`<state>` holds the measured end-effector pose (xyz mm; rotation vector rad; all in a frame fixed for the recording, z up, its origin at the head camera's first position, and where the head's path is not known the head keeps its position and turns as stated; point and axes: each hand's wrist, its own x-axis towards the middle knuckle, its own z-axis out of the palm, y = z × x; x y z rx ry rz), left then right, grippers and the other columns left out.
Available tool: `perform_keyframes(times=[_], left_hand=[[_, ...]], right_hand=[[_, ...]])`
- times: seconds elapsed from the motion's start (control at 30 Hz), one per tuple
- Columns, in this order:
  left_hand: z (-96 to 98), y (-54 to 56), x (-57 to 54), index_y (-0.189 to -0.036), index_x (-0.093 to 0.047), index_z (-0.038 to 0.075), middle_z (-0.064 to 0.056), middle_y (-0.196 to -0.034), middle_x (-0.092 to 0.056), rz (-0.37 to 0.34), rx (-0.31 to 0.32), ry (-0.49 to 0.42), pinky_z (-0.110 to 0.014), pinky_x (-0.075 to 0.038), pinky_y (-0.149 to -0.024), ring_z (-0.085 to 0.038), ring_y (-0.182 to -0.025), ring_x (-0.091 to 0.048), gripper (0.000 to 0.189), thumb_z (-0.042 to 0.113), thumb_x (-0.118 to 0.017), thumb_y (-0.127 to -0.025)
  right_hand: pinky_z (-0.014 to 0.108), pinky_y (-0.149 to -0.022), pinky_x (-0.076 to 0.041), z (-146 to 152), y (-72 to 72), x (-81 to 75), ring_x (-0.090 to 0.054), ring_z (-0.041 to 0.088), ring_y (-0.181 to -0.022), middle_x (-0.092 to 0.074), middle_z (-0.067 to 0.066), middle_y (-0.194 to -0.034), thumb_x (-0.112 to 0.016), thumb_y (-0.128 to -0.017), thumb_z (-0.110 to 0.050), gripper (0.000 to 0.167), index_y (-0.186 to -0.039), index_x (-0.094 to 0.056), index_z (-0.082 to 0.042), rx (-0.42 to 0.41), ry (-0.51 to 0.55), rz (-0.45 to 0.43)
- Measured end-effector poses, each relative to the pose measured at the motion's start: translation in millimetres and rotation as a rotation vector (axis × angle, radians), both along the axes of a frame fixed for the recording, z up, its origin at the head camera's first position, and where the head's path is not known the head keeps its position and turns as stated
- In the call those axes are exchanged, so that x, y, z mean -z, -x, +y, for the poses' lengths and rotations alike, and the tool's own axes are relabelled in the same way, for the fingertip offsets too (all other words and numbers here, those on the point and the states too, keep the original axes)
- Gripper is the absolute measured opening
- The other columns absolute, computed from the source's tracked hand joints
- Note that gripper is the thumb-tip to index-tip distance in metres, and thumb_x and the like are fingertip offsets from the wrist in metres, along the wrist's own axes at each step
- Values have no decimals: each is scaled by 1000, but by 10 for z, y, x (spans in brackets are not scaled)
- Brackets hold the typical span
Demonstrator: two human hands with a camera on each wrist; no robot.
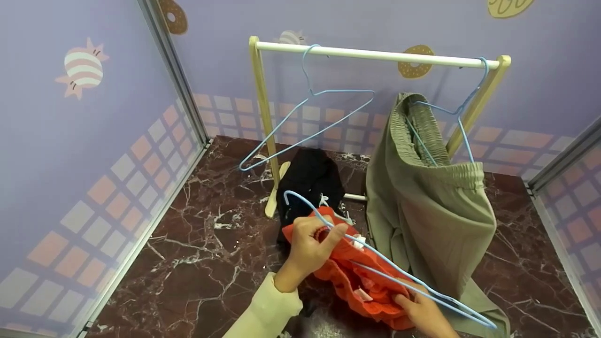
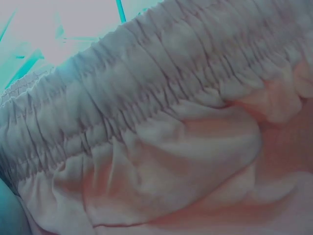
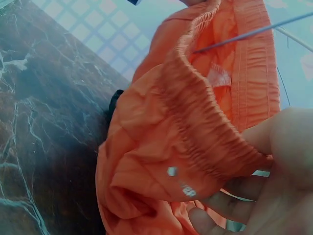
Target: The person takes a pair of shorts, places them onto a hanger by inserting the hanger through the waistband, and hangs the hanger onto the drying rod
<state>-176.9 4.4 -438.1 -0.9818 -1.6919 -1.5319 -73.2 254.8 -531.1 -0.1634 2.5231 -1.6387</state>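
My left hand (image 1: 307, 246) pinches a light blue clothes hanger (image 1: 399, 267) near its neck, together with one end of the waistband of an orange elastic-waisted garment (image 1: 345, 291). At the other end, my right hand (image 1: 422, 310) grips the waistband, thumb inside and fingers outside. The lower bar of the hanger lies within the waist opening. In the right wrist view, the gathered orange fabric (image 3: 146, 142) hangs from my right fingers (image 3: 234, 200), with a small white mark on it. Washed-out gathered fabric (image 2: 146, 83) fills the left wrist view. The garment's legs are mostly hidden.
A clothes rack with a white rail (image 1: 375, 52) stands ahead. An unloaded blue hanger (image 1: 307, 126) hangs at its left, and olive elastic-waisted pants (image 1: 432, 211) hang at its right, reaching the floor. Black clothing (image 1: 310, 176) lies behind the orange garment on the marble-patterned floor (image 1: 197, 263).
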Motion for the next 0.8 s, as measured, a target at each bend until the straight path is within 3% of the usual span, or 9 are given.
perform_keyframes(times=[0.13, 0.23, 0.37, 0.57, 0.67, 0.8], left_hand=[[-23, 9, -11, -51, -38, 13, 1, -47, -28, -8, -9, 2, -21, -21, -42, -4, -44, -24, 54, 33, -60, -96], [-35, 12, -17, -51, -38, 12, 1, -47, -29, -6, -12, 2, -21, -21, -42, -5, -43, -25, 54, 33, -60, -96], [-49, 19, -12, -51, -37, 12, 1, -47, -28, 0, -21, 6, -21, -21, -42, -5, -43, -24, 54, 33, -60, -96], [-64, 32, 2, -49, -36, 13, 1, -46, -28, -1, -52, 14, -19, -20, -43, -5, -43, -24, 56, 35, -59, -96], [-66, 38, 7, -50, -37, 13, 1, -46, -28, -3, -60, 14, -18, -20, -43, -4, -43, -24, 55, 34, -59, -96], [-67, 44, 16, -50, -38, 13, 2, -46, -29, -8, -69, 12, -18, -20, -43, -4, -44, -24, 53, 31, -60, -95]], right_hand=[[16, -82, -40, 42, -48, -62, -48, -8, -89, -60, -14, -100, -60, -89, -4, 28, -116, -62, 4, 153, -125, -24], [19, -75, -41, 89, -43, -112, -49, -5, -81, -59, -11, -89, -60, -88, -3, 18, -103, -64, 4, 185, -107, -31], [22, -64, -41, 161, -14, -190, -50, 2, -70, -53, -10, -74, -54, -88, 5, 6, -89, -60, 2, 82, 75, -21], [21, -67, -46, 299, 11, -274, -55, -1, -76, -59, -17, -83, -49, -87, 11, 28, -102, -64, -6, -118, 197, 96], [20, -67, -47, 358, 21, -302, -56, -3, -78, -62, -19, -88, -48, -87, 11, 34, -106, -66, -11, -181, 188, 175], [19, -65, -44, 420, 27, -338, -55, -4, -76, -62, -20, -87, -50, -84, 10, 34, -105, -66, -12, -164, 96, 274]])
